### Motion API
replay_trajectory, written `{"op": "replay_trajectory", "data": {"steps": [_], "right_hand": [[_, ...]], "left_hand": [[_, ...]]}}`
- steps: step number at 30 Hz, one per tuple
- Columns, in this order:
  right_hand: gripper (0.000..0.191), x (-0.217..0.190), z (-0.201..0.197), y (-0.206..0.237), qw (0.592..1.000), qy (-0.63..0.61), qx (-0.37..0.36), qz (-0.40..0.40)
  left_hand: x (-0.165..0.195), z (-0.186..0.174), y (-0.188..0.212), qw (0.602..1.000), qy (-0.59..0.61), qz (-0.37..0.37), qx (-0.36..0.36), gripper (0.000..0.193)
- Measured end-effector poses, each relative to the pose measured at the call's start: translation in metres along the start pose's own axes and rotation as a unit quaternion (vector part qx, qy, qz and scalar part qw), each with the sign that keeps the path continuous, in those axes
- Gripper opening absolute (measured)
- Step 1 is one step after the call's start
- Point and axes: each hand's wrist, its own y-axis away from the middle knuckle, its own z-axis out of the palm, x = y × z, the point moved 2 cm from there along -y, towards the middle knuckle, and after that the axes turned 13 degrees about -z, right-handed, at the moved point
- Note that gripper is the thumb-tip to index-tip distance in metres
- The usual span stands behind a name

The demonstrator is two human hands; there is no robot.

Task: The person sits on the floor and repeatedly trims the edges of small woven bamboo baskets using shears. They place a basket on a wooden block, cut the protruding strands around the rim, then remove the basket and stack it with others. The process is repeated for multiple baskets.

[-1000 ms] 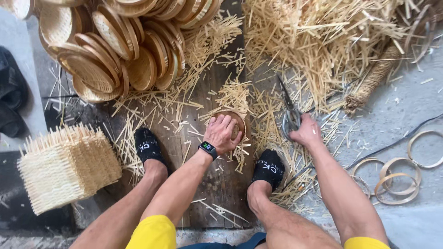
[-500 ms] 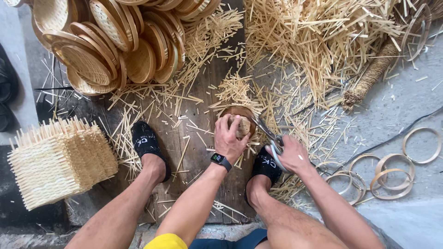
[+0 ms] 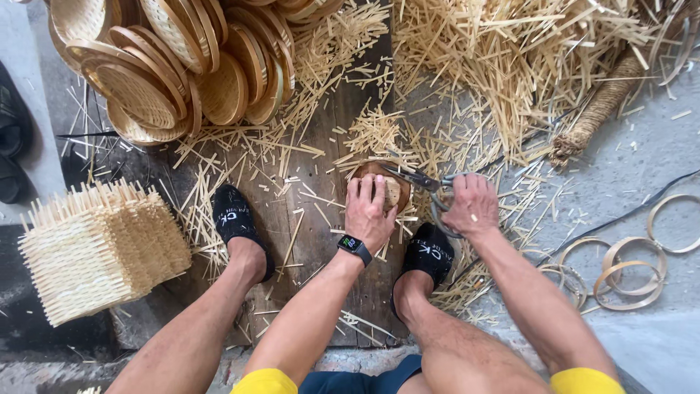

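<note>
Since a second ago the right hand (image 3: 472, 206) has come in from the loose straw with the shears (image 3: 426, 184), and their tips now lie at the edge of the small basket (image 3: 390, 188). That hand is closed through the shear loops; I cannot tell whether the blades are apart or together. The left hand (image 3: 368, 211) presses flat over the basket, fingers spread on it, pinning it to the plank (image 3: 321, 146). The blade tips sit just beside the left fingers, so a slip could nick them, and a deep cut could spoil the basket's rim. Left of the basket, well apart, lies a square woven piece (image 3: 98, 248); beyond it, stacked trays (image 3: 168, 73). Right of the basket lie hoops (image 3: 627, 277).
</note>
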Motion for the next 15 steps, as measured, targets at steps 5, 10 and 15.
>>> {"op": "replay_trajectory", "data": {"steps": [5, 10, 15], "right_hand": [[0.019, 0.037, -0.007, 0.0, 0.997, 0.005, -0.057, -0.05], [0.044, 0.023, -0.022, -0.022, 0.995, 0.041, 0.019, -0.086], [0.014, 0.022, -0.009, -0.037, 0.992, 0.064, -0.083, -0.073]], "left_hand": [[-0.011, -0.005, -0.009, 0.993, -0.048, 0.08, -0.066, 0.077], [-0.017, -0.006, -0.015, 0.991, -0.028, 0.083, -0.102, 0.077], [-0.022, -0.018, -0.02, 0.992, -0.015, 0.1, -0.075, 0.074]]}}
